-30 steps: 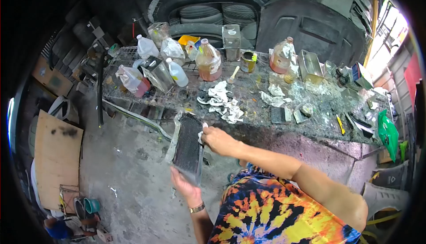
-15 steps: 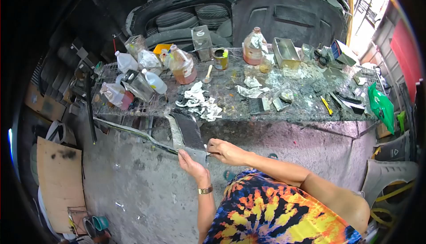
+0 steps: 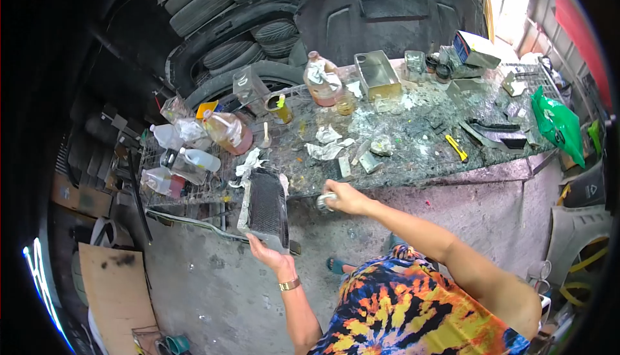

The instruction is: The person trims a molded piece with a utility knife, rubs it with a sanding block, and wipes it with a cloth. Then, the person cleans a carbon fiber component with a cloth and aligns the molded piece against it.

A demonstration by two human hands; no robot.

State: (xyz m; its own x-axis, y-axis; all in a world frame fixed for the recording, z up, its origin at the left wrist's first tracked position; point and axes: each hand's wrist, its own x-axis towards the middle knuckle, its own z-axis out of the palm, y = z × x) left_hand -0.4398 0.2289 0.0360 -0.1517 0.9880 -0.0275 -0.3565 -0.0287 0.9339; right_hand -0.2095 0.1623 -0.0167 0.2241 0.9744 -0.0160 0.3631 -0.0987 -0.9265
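Observation:
My left hand [image 3: 272,258] grips the lower end of a part with a dark woven-look face [image 3: 266,203] and grey borders, perhaps carbon fibre, tilted up before the bench's front edge. The fingers behind it are partly hidden. To the right and apart from the part, my right hand [image 3: 349,198] is closed on a small whitish wad [image 3: 326,202], too blurred to name surely. Behind the part, a crumpled white rag [image 3: 250,163] lies on the bench.
The stained workbench [image 3: 413,167] carries jugs of pinkish liquid [image 3: 323,83], a metal tin [image 3: 378,76], a yellow cutter [image 3: 456,149], sanding blocks [image 3: 369,162] and a green bag [image 3: 557,125]. A brown board [image 3: 116,290] leans at left. Tires [image 3: 200,9] are stacked behind.
My right hand has come away from the part toward the right, with the whitish wad. My left hand has turned the part so more of its woven face shows. The view has swung right.

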